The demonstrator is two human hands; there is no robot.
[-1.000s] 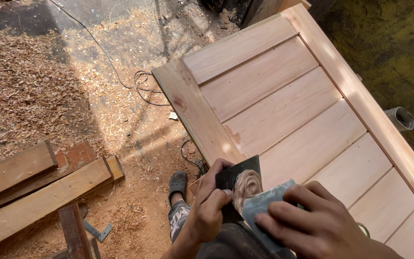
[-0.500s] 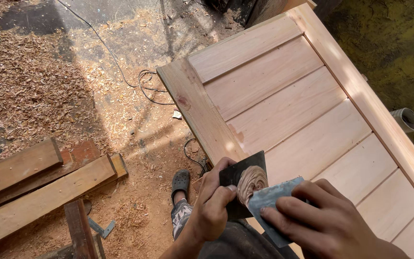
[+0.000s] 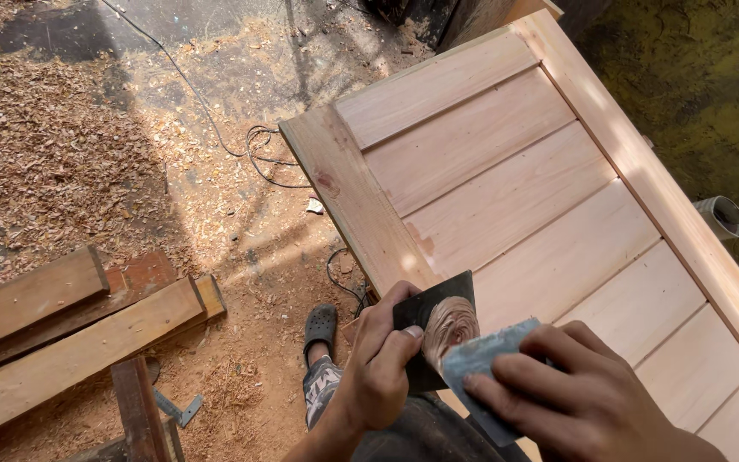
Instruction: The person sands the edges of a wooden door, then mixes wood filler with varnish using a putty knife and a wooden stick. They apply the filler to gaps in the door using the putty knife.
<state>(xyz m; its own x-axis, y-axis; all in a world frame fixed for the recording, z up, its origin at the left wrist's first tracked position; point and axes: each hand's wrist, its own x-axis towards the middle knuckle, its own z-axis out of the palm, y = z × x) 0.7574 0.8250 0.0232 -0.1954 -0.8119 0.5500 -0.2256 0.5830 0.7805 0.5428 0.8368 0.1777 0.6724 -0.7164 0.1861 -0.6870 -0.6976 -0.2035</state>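
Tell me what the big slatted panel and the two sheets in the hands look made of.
The slatted panel looks like bare, unfinished wood: pale boards with visible grain and a knot. The dark sheet in the left hand looks like worn sandpaper, with a tan dusty patch. The grey-blue sheet under the right hand seems to be thin flexible abrasive paper too, though that is less sure.

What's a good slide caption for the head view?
Both hands hold dark sandpaper and grey sandpaper over a panelled wooden door.
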